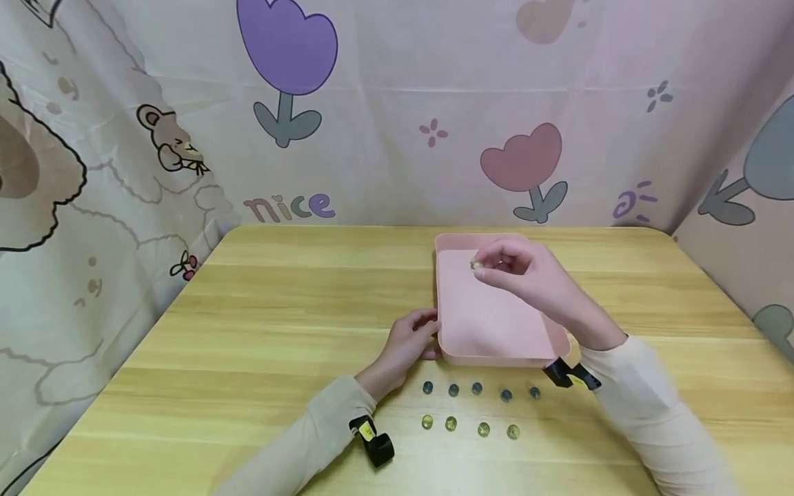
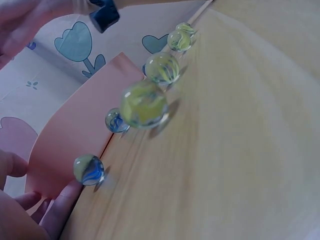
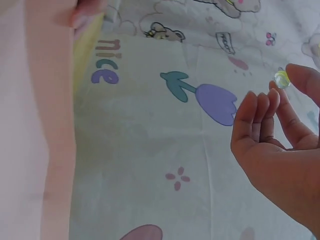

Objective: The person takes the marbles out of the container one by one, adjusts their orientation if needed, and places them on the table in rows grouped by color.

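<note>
Over the pink tray [image 1: 471, 310], my right hand [image 1: 527, 275] pinches a yellow-green glass marble [image 1: 475, 264] between thumb and index finger. The right wrist view shows this clear marble [image 3: 281, 79] at the fingertips, with the other fingers curled in. My left hand [image 1: 406, 344] rests against the outside of the tray's near left corner, its fingers touching the pink wall [image 2: 80, 130] in the left wrist view. In front of the tray lies a row of several blue marbles [image 1: 477, 388]. Nearer to me is a row of several yellow-green marbles [image 1: 483, 429].
Everything stands on a light wooden table [image 1: 279, 331]. A patterned cloth [image 1: 384, 138] hangs behind the table and along its sides. Both sleeves carry a small black wrist camera [image 1: 375, 444]. The marbles lie close to the left forearm.
</note>
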{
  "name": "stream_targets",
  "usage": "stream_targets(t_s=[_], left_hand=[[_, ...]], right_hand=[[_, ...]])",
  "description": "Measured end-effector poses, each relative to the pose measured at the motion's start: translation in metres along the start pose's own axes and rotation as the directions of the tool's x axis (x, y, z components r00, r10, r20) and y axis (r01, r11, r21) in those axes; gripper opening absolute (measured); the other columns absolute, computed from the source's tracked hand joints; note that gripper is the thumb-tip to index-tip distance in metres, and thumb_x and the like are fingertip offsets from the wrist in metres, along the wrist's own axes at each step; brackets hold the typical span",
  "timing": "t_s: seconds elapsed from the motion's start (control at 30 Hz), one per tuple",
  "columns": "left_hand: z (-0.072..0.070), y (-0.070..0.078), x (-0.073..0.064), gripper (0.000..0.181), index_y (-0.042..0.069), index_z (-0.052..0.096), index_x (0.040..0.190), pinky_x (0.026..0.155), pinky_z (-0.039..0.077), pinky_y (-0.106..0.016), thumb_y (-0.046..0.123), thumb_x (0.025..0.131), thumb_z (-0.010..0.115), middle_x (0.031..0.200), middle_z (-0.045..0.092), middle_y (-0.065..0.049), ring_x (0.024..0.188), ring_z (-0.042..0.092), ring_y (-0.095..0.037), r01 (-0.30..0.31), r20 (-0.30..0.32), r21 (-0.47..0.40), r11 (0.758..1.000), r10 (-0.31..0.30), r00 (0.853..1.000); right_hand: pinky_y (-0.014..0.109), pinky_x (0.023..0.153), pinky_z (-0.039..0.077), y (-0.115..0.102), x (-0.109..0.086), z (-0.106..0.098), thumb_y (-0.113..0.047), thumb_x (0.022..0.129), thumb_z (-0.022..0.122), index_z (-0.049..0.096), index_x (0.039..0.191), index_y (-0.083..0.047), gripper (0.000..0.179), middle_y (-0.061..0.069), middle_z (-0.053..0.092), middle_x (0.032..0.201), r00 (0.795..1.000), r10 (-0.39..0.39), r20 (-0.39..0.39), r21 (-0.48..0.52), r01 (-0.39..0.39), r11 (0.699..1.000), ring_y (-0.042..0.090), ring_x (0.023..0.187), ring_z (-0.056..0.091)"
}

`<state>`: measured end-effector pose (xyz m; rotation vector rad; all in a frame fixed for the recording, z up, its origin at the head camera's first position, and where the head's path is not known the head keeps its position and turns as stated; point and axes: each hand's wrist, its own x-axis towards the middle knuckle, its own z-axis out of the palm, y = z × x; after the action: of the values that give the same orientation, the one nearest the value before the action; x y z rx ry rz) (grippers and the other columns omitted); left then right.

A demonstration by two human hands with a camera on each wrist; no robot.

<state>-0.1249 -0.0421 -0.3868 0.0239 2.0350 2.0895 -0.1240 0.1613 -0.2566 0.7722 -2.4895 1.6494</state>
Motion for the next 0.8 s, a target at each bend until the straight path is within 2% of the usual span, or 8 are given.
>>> stream_targets(t_s=[0.13,0.3,0.43,0.67,0.8], left_hand=[[0.0,0.0,0.001,0.036,-0.004,0.056,0.128,0.064,0.061,-0.029,0.01,0.095,0.058,0.11,0.06,-0.013,0.092,0.06,-0.019,0.007,-0.006,0.002,1.0,-0.007,1.0],[0.0,0.0,-0.001,0.037,-0.004,0.056,0.128,0.064,0.061,-0.029,0.011,0.094,0.058,0.11,0.06,-0.013,0.091,0.06,-0.019,0.003,0.004,-0.002,1.0,-0.003,1.0],[-0.001,-0.002,-0.002,0.036,-0.004,0.056,0.127,0.064,0.06,-0.029,0.01,0.094,0.058,0.109,0.06,-0.013,0.09,0.06,-0.018,-0.005,0.006,-0.007,1.0,0.006,1.0],[-0.001,-0.002,-0.004,0.035,-0.003,0.057,0.127,0.064,0.061,-0.03,0.009,0.094,0.058,0.108,0.06,-0.011,0.089,0.061,-0.018,-0.002,-0.005,-0.003,1.0,0.002,1.0],[0.0,-0.001,-0.003,0.035,-0.003,0.057,0.127,0.065,0.061,-0.03,0.01,0.094,0.058,0.109,0.061,-0.011,0.089,0.061,-0.018,-0.004,-0.009,-0.001,1.0,0.004,1.0]], right_hand=[[0.021,0.068,0.053,0.004,-0.009,-0.002,-0.006,0.089,0.067,0.067,0.102,0.001,0.014,0.008,0.055,0.088,1.0,-0.006,0.025,-0.027,0.007,1.0,0.015,0.075,0.055],[0.022,0.066,0.053,0.011,-0.023,-0.006,-0.004,0.09,0.067,0.067,0.101,-0.002,0.011,0.006,0.058,0.087,0.998,-0.004,0.063,-0.029,0.006,1.0,0.015,0.075,0.056],[0.021,0.063,0.052,0.016,-0.034,-0.005,-0.002,0.089,0.066,0.068,0.1,-0.006,0.012,0.005,0.059,0.087,0.994,-0.041,0.102,-0.039,0.045,0.998,0.015,0.075,0.055],[0.023,0.053,0.046,0.025,-0.052,-0.003,0.002,0.088,0.067,0.068,0.101,-0.008,0.017,0.0,0.059,0.084,0.969,-0.111,0.219,-0.04,0.123,0.992,0.012,0.07,0.053],[0.023,0.055,0.047,0.029,-0.063,-0.004,0.003,0.087,0.066,0.068,0.102,-0.01,0.019,-0.002,0.06,0.086,0.959,-0.121,0.256,-0.041,0.136,0.99,0.012,0.073,0.054]])
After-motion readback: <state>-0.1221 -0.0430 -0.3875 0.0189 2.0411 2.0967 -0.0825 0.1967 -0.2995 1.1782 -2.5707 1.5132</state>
